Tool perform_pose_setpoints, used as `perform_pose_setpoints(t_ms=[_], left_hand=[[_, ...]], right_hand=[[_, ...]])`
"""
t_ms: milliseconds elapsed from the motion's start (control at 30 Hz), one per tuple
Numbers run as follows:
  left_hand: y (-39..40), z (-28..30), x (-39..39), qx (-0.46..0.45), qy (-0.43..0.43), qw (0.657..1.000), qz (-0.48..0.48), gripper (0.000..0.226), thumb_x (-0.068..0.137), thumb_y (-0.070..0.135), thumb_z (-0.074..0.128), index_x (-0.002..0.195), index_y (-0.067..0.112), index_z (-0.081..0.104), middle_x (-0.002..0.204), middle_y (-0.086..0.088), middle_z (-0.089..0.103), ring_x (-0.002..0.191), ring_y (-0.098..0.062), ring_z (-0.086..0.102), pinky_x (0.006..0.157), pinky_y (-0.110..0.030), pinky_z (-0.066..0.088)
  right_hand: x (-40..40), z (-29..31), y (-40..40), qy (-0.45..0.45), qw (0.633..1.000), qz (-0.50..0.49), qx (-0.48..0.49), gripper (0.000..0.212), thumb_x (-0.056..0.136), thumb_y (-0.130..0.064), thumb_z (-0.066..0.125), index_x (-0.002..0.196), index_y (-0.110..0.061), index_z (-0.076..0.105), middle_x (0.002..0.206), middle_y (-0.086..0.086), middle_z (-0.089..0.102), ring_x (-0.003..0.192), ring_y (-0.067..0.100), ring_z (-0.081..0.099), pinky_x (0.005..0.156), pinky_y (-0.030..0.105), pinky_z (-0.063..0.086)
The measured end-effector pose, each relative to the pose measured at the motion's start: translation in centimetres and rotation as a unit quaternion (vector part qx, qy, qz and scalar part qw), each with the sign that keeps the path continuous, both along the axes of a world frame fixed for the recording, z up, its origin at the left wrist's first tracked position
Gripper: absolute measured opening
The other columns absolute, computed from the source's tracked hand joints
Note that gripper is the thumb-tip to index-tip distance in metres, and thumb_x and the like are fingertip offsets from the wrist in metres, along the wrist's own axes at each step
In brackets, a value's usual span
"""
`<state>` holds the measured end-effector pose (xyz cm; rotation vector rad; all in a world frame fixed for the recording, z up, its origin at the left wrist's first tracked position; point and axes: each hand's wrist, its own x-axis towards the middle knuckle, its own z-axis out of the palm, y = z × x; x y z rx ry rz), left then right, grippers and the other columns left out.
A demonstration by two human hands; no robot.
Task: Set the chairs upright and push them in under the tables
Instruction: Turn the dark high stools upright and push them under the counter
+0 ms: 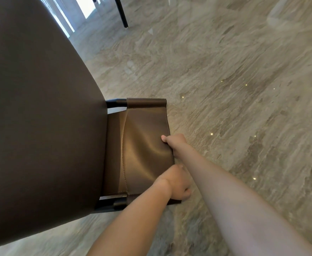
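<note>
Both my hands on the brown leather chair (40,126) backrest (146,145).
Left hand (177,183) and right hand (175,143) grip its edge, fingers clenched round it; marble floor (234,71) alongside, black leg (122,12) well beyond.

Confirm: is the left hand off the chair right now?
No. The left hand grips the edge of the chair backrest, below the right hand, which holds the same edge.

chair (40,117) seat cut off at left edge, fingers of both hands hidden behind backrest (147,145)
</note>
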<state>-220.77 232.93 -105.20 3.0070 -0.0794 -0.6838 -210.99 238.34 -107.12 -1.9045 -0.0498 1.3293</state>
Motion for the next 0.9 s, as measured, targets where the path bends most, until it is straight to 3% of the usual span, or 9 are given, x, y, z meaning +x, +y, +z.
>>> perform_pose_setpoints(t_ms=[133, 233, 367, 467, 533, 667, 733, 800, 900], left_hand=[[-0.3, 2.2, -0.9, 0.022, 0.031, 0.999, 0.008, 0.05, 0.098, 0.033, 0.026, 0.073, 0.017, 0.067, 0.076, -0.001, 0.065, 0.065, -0.023, 0.049, 0.066, -0.035, 0.032], [-0.7, 4.5, -2.1, -0.017, 0.035, 0.999, -0.025, 0.056, 0.102, 0.03, 0.024, 0.064, 0.015, 0.064, 0.063, -0.001, 0.058, 0.053, -0.021, 0.04, 0.06, -0.035, 0.027], [-1.5, 9.9, -4.2, -0.03, 0.032, 0.998, -0.036, 0.055, 0.103, 0.029, 0.027, 0.061, 0.017, 0.061, 0.058, 0.002, 0.053, 0.051, -0.02, 0.038, 0.058, -0.035, 0.025], [-1.7, 14.6, -5.7, -0.047, 0.036, 0.998, -0.036, 0.055, 0.103, 0.028, 0.028, 0.058, 0.017, 0.058, 0.054, 0.003, 0.049, 0.049, -0.018, 0.033, 0.055, -0.033, 0.023], [-1.7, 18.0, -6.8, -0.056, 0.027, 0.997, -0.039, 0.055, 0.103, 0.028, 0.027, 0.057, 0.017, 0.056, 0.054, 0.002, 0.046, 0.05, -0.019, 0.034, 0.057, -0.033, 0.023], [-1.8, 24.1, -9.1, -0.072, -0.001, 0.997, -0.025, 0.051, 0.102, 0.03, 0.027, 0.065, 0.018, 0.06, 0.068, -0.002, 0.061, 0.059, -0.022, 0.045, 0.063, -0.033, 0.023], [-1.5, 27.2, -10.7, -0.085, -0.006, 0.996, -0.025, 0.053, 0.102, 0.031, 0.027, 0.071, 0.016, 0.067, 0.074, -0.002, 0.066, 0.062, -0.023, 0.047, 0.066, -0.033, 0.025], [-1.5, 30.1, -12.4, -0.093, -0.016, 0.995, -0.019, 0.055, 0.101, 0.032, 0.027, 0.07, 0.017, 0.069, 0.07, -0.001, 0.065, 0.06, -0.021, 0.046, 0.067, -0.032, 0.027], [-0.9, 34.6, -15.5, -0.102, -0.028, 0.994, -0.019, 0.051, 0.098, 0.033, 0.033, 0.066, 0.017, 0.07, 0.065, 0.001, 0.064, 0.057, -0.02, 0.044, 0.071, -0.031, 0.034]], right_hand=[[-0.4, 2.4, -0.5, 0.008, 1.0, -0.015, 0.012, 0.046, 0.074, -0.021, 0.078, 0.11, 0.003, 0.061, 0.101, 0.016, 0.068, 0.092, 0.032, 0.068, 0.083, 0.047, 0.058], [-1.6, 3.7, -1.3, 0.0, 1.0, -0.01, -0.001, 0.049, 0.07, -0.024, 0.079, 0.107, 0.002, 0.063, 0.101, 0.016, 0.069, 0.091, 0.032, 0.068, 0.084, 0.047, 0.057], [-3.3, 7.2, -2.1, -0.01, 1.0, -0.009, -0.014, 0.054, 0.07, -0.032, 0.079, 0.11, 0.001, 0.063, 0.108, 0.015, 0.068, 0.099, 0.033, 0.066, 0.087, 0.046, 0.056], [-5.1, 10.6, -2.7, -0.012, 1.0, -0.017, -0.013, 0.076, 0.056, -0.043, 0.078, 0.117, -0.001, 0.06, 0.112, 0.017, 0.068, 0.101, 0.034, 0.067, 0.085, 0.051, 0.056], [-6.0, 13.0, -2.9, -0.022, 1.0, -0.018, -0.006, 0.079, 0.05, -0.046, 0.074, 0.113, 0.001, 0.063, 0.108, 0.019, 0.069, 0.098, 0.034, 0.068, 0.083, 0.052, 0.057], [-8.2, 20.2, -2.6, -0.038, 0.999, -0.012, -0.008, 0.081, 0.046, -0.049, 0.07, 0.108, 0.003, 0.063, 0.106, 0.02, 0.069, 0.097, 0.035, 0.068, 0.083, 0.051, 0.057], [-9.8, 24.9, -2.5, -0.054, 0.998, 0.006, -0.009, 0.063, 0.055, -0.045, 0.073, 0.096, 0.002, 0.063, 0.098, 0.019, 0.069, 0.093, 0.035, 0.068, 0.082, 0.051, 0.056], [-11.5, 29.9, -2.7, -0.083, 0.996, 0.019, -0.024, 0.036, 0.071, -0.035, 0.076, 0.071, -0.008, 0.052, 0.075, 0.01, 0.061, 0.079, 0.031, 0.065, 0.08, 0.048, 0.056], [-14.2, 36.0, -2.9, -0.118, 0.991, 0.05, -0.032, 0.053, 0.084, -0.023, 0.072, 0.05, -0.016, 0.031, 0.051, 0.001, 0.034, 0.053, 0.021, 0.039, 0.06, 0.038, 0.043]])
